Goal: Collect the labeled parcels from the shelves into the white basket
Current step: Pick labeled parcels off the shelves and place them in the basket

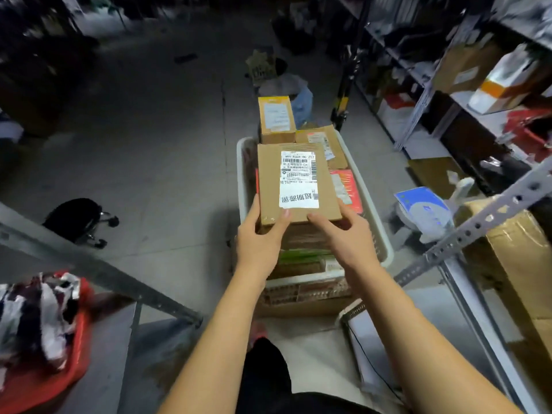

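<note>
Above the white basket [246, 186], left hand [258, 239] and right hand [348, 234] clamp the near end of the labeled cardboard parcel [268, 180]; its long axis points away from the fingers.

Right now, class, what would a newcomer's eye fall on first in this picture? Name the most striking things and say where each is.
The brown parcel with its bright white label sits dead centre, held at its near edge by the left hand and the right hand. Beneath it, the white basket is heaped with more parcels. Along the right side stand metal shelves of boxes.
</note>
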